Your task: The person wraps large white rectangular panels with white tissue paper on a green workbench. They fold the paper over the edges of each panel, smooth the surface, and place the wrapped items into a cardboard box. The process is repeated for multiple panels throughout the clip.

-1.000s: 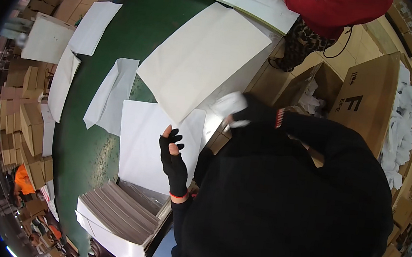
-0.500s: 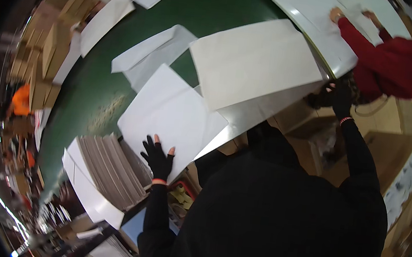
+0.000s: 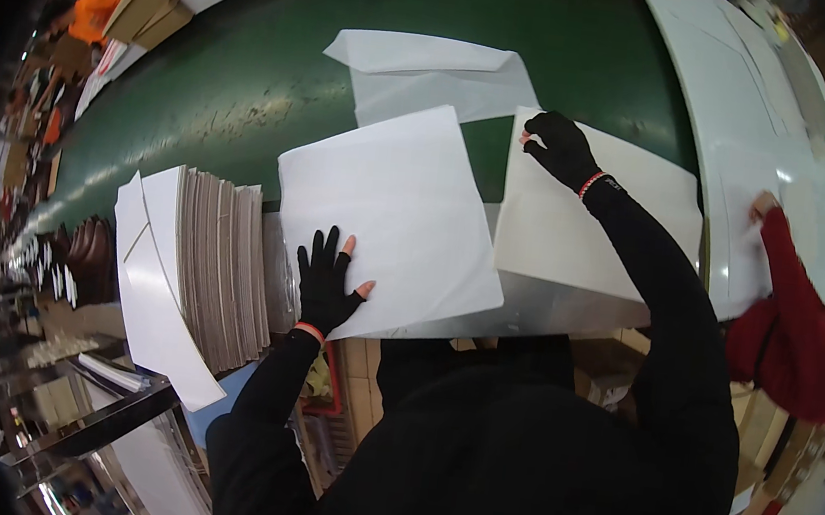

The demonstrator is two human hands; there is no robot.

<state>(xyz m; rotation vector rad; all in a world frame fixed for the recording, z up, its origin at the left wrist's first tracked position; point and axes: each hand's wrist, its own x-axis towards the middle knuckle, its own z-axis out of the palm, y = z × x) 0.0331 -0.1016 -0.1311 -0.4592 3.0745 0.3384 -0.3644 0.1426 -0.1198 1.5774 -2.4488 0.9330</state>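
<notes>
My left hand [image 3: 329, 284], in a black glove with bare fingertips, lies spread on the lower left of a large white sheet [image 3: 398, 206]. To the right lies a cream sheet [image 3: 609, 208], and whether others lie beneath it I cannot tell. My right hand [image 3: 561, 153], gloved alike, is at that sheet's far left corner, thumb and fingertips pinched together at its edge. Behind the white sheet rests a thin translucent sheet [image 3: 441, 85] with a folded-over flap. Left of my left hand stands a thick stack of greyish boards [image 3: 221, 263] with white pieces at its outer side.
The green table top [image 3: 248, 100] has a bare metal front edge [image 3: 518, 309]. A co-worker in a red sleeve [image 3: 789, 267] works at a white surface [image 3: 694, 66] on the right. Cardboard boxes [image 3: 148, 3] are at the far left. A red-rimmed bin [image 3: 323, 389] sits below the edge.
The view has swung to the right. My right hand has come from beyond the table's right front edge to the cream sheet's far left corner. My left hand stays spread on the white sheet.
</notes>
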